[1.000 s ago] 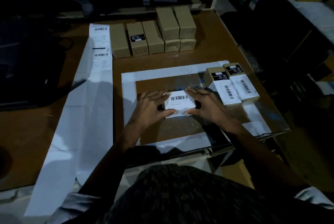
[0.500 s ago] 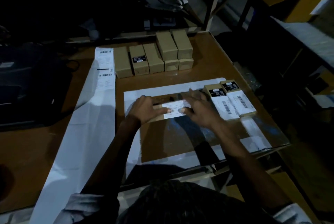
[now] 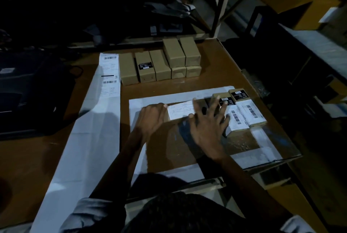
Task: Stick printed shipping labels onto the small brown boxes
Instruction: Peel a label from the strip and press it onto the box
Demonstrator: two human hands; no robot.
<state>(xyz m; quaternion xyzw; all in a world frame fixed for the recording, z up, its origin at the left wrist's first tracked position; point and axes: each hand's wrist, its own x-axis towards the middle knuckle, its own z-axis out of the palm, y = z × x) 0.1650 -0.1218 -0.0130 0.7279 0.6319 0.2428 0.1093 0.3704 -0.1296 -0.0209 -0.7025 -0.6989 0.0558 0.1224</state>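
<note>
Left hand: the left hand (image 3: 150, 118) lies over the near-left end of a small brown box (image 3: 168, 117), fingers curled down on it, apparently steadying it.
Right hand: the right hand (image 3: 207, 121) is spread, fingers straight, thumb on the right edge of the label (image 3: 181, 110); it grips nothing and appears to be smoothing the sticker flat.
Label: white, printed, lying on the top face of the box between the two hands.
Finished boxes: two labelled boxes (image 3: 242, 112) sit side by side just right of the spread hand, likely set aside as done.
Waiting boxes: a row of plain boxes (image 3: 159, 65) stands at the far side of the desk (image 3: 216, 78), well apart from the hands; one carries a black sticker.
Label strip: a long backing strip (image 3: 109, 74) runs down the left, printed labels left at its far end, within reach for the next peel.
Progress: early by this judgement; most boxes remain bare.
</note>
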